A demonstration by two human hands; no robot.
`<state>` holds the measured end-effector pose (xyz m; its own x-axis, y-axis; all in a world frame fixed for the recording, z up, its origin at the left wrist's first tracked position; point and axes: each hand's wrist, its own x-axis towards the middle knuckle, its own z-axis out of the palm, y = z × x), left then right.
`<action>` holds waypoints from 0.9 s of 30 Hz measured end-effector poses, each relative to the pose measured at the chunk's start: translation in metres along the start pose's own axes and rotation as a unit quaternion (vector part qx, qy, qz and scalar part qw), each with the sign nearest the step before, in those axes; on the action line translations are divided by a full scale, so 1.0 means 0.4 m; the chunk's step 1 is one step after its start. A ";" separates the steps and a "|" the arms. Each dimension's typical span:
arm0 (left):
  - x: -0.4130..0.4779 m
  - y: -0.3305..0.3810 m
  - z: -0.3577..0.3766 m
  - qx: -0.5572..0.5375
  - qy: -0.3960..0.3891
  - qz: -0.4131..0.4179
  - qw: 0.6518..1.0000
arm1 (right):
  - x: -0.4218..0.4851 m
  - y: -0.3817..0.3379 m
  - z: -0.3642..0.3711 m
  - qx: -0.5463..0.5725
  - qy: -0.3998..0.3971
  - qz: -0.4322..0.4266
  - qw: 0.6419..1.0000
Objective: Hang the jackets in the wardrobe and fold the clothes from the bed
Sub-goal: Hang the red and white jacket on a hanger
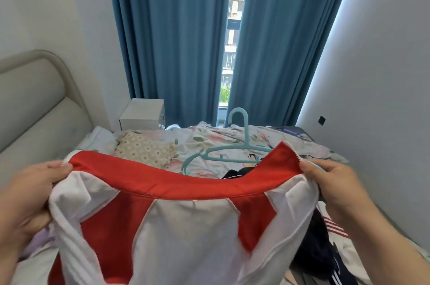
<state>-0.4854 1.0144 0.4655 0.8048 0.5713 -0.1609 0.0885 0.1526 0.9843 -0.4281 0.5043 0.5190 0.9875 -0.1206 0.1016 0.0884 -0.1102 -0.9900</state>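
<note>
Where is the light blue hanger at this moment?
In the head view the hanger stands upright just right of centre, behind the red collar of the jacket, its hook before the gap in the blue curtains.

Curtains (174, 40): hung blue, parted by a narrow gap.
Nightstand (142, 115): stood white below the left curtain.
Headboard (35, 103): rose grey, padded, at left.
Socket (321, 120): sat dark on right wall.

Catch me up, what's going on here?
A person holds a red and white zip-up jacket up over the floral-covered bed, left hand and right hand each pinching one end of its red collar. A teal plastic hanger stands upright just behind the collar, not yet inside the jacket; its end seems to reach the right grip. Dark clothes lie unfolded on the bed.
</note>
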 end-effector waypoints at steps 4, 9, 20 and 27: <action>0.039 -0.142 0.111 0.076 0.018 -0.054 0.996 | 0.110 0.203 0.099 -0.050 -0.029 0.041 0.997; 0.125 -0.435 0.185 0.181 0.041 -0.100 0.978 | 0.185 0.516 0.188 -0.052 -0.056 0.145 0.986; 0.472 -0.992 0.269 0.271 0.099 -0.069 0.955 | 0.371 1.170 0.308 0.004 -0.038 0.288 0.957; 0.627 -1.245 0.281 0.329 0.072 0.002 0.942 | 0.472 1.440 0.370 0.061 -0.024 0.308 0.949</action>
<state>-0.2617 0.9912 -0.0570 0.7226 0.6811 -0.1178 0.4672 -0.3557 0.8094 -0.1716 0.5642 -0.0465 0.8615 -0.0801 -0.5013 -0.4955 0.0827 -0.8647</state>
